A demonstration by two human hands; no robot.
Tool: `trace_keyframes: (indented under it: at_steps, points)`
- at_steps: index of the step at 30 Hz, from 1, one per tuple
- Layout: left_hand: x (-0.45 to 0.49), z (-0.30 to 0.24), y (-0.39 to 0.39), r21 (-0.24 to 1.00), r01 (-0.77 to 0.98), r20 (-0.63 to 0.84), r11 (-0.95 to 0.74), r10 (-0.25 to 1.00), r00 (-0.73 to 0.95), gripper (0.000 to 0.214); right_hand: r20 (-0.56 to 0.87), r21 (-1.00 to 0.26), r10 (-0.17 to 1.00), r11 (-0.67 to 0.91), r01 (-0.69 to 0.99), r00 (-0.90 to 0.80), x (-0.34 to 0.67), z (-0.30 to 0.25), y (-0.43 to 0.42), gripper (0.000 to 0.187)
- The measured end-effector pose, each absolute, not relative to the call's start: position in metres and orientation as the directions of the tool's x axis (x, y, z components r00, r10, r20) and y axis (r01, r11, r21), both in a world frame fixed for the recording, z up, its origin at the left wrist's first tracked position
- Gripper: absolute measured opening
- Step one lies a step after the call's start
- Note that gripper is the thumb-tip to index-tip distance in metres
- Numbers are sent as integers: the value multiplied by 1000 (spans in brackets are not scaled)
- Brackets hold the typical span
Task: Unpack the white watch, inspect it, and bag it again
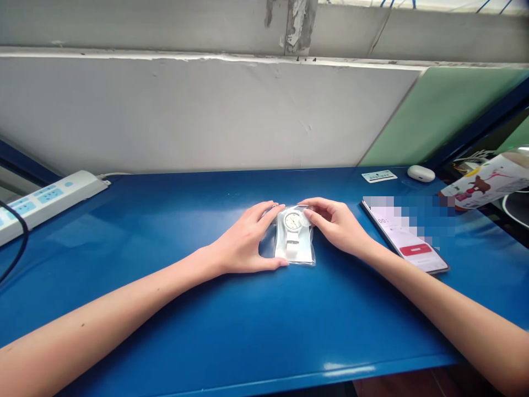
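Observation:
A white wristwatch (292,222) with a round dial and a white strap lies face up inside a clear plastic bag (306,255) on the blue table. My left hand (243,240) rests at the bag's left side, its fingers and thumb spread wide. Its fingertips touch the upper left corner and its thumb touches the lower edge. At the upper right corner, my right hand (336,225) pinches the bag, thumb on top near the dial and the other fingers curled at the far edge.
To the right on the blue table (256,331) lie a phone (407,240), a small card (379,176) and a white earbud case (420,173). A printed packet (491,179) stands at the far right. A white power strip (53,201) and a black cable (25,242) are on the left.

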State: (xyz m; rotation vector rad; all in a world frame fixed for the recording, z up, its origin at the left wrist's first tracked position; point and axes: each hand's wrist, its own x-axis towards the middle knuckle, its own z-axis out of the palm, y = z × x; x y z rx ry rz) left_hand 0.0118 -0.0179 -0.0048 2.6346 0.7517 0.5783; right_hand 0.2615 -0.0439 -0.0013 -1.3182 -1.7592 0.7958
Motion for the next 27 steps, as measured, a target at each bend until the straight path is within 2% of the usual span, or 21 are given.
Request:
trace_keyframes:
  at_steps: [2,4,6,8,14,20,27]
  points:
    - [12,-6,-18,425,444,279,-789,580,765,101,282,-736,939,344,583,-198,262,-4,-45,33]
    - [13,-7,-18,419,468,270,-778,599,754,99,348,-568,894,441,695,-283,262,-7,-47,39]
    - [13,-7,-18,410,493,256,-768,615,746,96,344,-423,856,508,751,-385,264,-10,-48,43]
    - [14,-6,-18,397,512,239,-762,624,744,93,296,-356,839,540,763,-456,266,-13,-49,49]
    - [11,1,-14,331,535,196,-777,611,767,87,189,-282,805,593,755,-562,274,-8,-48,75]
    - [10,4,-10,318,561,165,-764,627,761,86,61,-308,806,577,757,-589,280,3,-45,98]
    - [8,-3,-9,330,558,156,-761,627,763,91,76,-344,815,563,752,-575,284,1,-42,102]
